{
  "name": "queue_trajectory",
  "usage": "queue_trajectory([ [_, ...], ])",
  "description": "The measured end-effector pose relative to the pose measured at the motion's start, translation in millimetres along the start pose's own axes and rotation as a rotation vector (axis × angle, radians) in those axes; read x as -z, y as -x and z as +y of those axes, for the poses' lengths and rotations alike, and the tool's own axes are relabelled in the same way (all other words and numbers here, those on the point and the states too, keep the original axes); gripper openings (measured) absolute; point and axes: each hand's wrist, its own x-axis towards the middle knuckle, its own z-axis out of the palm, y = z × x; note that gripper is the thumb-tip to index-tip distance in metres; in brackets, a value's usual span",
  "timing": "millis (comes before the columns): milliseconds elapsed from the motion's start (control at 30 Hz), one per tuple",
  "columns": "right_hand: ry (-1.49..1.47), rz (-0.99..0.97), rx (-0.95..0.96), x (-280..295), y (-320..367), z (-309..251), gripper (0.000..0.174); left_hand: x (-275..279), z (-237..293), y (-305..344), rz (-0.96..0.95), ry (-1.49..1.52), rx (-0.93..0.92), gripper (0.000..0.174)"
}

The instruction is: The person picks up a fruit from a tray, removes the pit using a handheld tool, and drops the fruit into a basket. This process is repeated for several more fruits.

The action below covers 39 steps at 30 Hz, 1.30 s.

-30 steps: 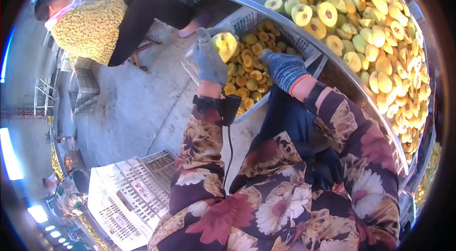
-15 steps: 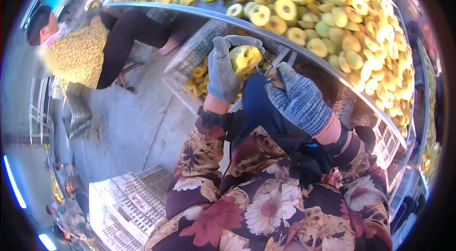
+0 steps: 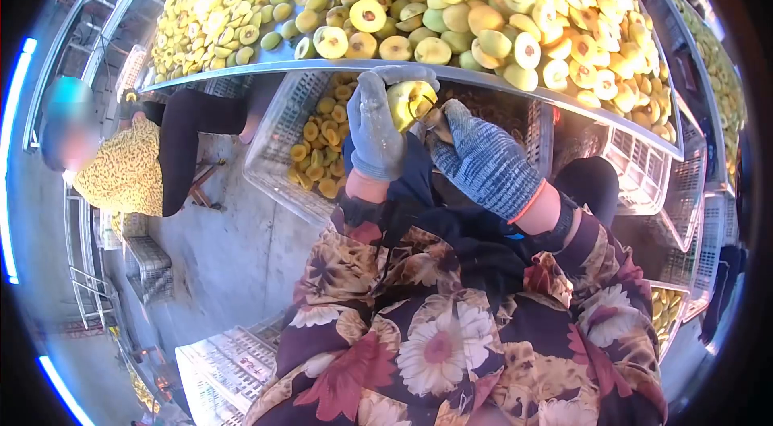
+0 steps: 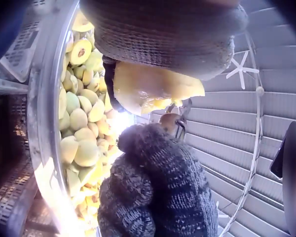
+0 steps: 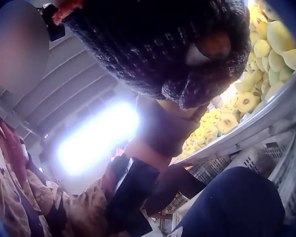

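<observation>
My left hand (image 3: 377, 124), in a grey glove, holds a yellow-green peach (image 3: 411, 104) with a cut, wet yellow face. My right hand (image 3: 489, 160), in a blue-and-white knit glove, grips a small pitting tool (image 3: 436, 125) with a brownish handle. Its thin curved metal end (image 4: 181, 126) stands right at the peach (image 4: 155, 86) in the left wrist view. In the right wrist view the right glove (image 5: 172, 54) hides most of the tool. Both hands are close together over my lap, before the table edge.
A metal-edged table (image 3: 378, 65) heaped with halved peaches (image 3: 483, 19) spans the front. Below it stands a grey crate (image 3: 270, 156) holding yellow halves (image 3: 326, 136). White crates (image 3: 640, 168) stand at right, another crate (image 3: 229, 370) at lower left. A person (image 3: 125, 168) sits at left.
The right hand has come back from the crate to the peach, the tool now at its cut face. The left hand still holds the peach. The view has swung toward the table.
</observation>
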Motion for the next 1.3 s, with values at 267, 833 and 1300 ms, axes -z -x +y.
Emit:
queue_trajectory([
  [267,-0.475,0.059,0.063,-2,10,16,0.027,-29,-3,9,0.082,0.010,-0.163,0.056],
  [833,0.014,-0.161,0.008,0,7,26,0.036,-3,-13,-3,-0.205,0.058,0.326,0.072],
  [1300,-0.466,-0.372,-0.424,4,-6,22,0.026,-18,-46,16,-0.057,0.202,0.094,0.057],
])
